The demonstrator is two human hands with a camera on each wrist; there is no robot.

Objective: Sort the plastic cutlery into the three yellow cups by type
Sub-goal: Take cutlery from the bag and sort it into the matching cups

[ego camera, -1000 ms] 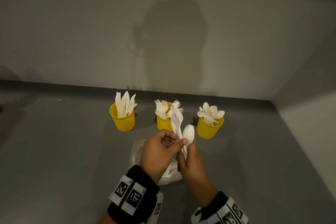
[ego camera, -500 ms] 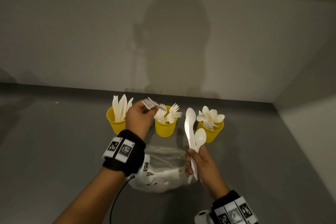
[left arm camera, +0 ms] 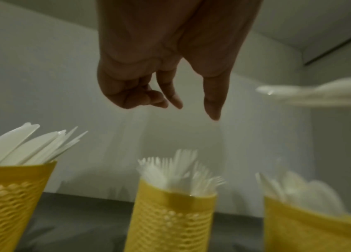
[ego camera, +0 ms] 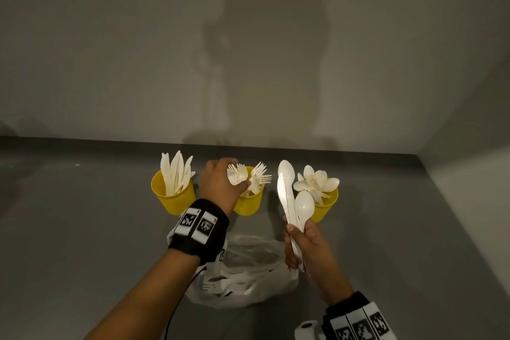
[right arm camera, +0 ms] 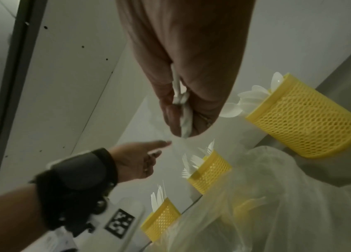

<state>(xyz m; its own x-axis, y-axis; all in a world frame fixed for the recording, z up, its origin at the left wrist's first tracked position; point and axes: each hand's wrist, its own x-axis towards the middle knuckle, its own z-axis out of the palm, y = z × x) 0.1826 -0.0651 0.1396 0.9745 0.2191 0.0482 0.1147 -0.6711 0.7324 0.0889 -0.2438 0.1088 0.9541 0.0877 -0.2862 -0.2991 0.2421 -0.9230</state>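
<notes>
Three yellow mesh cups stand in a row: knives in the left cup (ego camera: 176, 203), forks in the middle cup (ego camera: 248, 205), spoons in the right cup (ego camera: 327, 208). My left hand (ego camera: 238, 186) hovers just above the fork cup. In the left wrist view the left hand (left arm camera: 191, 109) holds nothing, its fingers loosely curled over the forks (left arm camera: 176, 170). My right hand (ego camera: 299, 240) grips a bundle of white cutlery (ego camera: 292, 201) by the handles, upright, in front of the spoon cup; two spoon bowls show. The right wrist view shows the handles (right arm camera: 183, 110) pinched in the right hand.
A clear plastic bag (ego camera: 256, 262) with more white cutlery lies on the grey table (ego camera: 82, 243) between my forearms, close in front of the cups. A wall runs behind the cups and another closes the right side.
My left hand took a fork from the bundle, carried it up to the middle cup and let it go. The right hand drew right, still holding the spoons.
</notes>
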